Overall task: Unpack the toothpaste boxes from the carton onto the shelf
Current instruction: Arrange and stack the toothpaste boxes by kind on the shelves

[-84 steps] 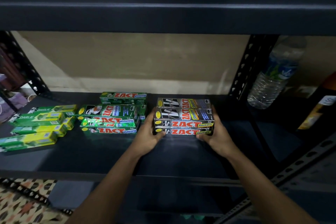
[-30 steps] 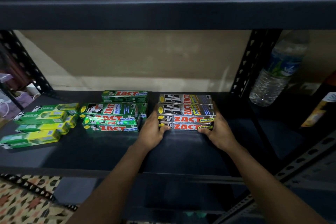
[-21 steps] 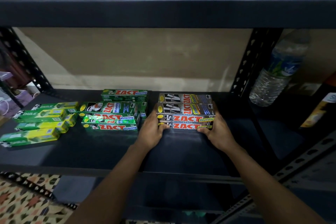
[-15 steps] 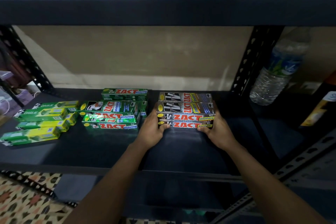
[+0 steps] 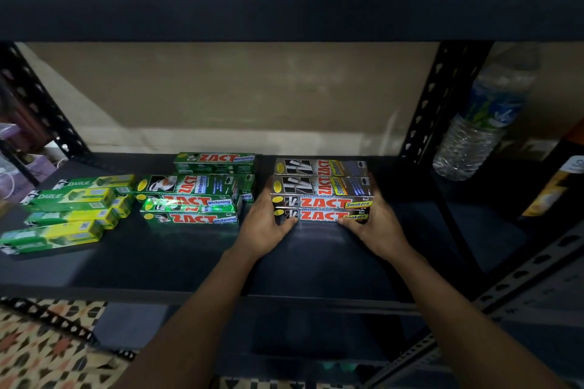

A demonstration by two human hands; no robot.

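the dark metal shelf (image 5: 177, 262) already carries green stacks at left; the carton is out of view. the step in hand looks like seating the grey zact smokers stack (image 5: 322, 191) beside the green zact whitening boxes (image 5: 192, 199). the left hand (image 5: 264, 224) and right hand (image 5: 376, 224) each clasp an end of it. next, i judge, both let go without tipping the upper boxes. the boxes are long, glossy, red-lettered, squarely aligned.

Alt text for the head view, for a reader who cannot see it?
Both hands, left hand and right hand, clasp the ends of a stack of grey Zact Smokers boxes on a dark shelf. Green Zact Whitening boxes and Darlie boxes lie further left.
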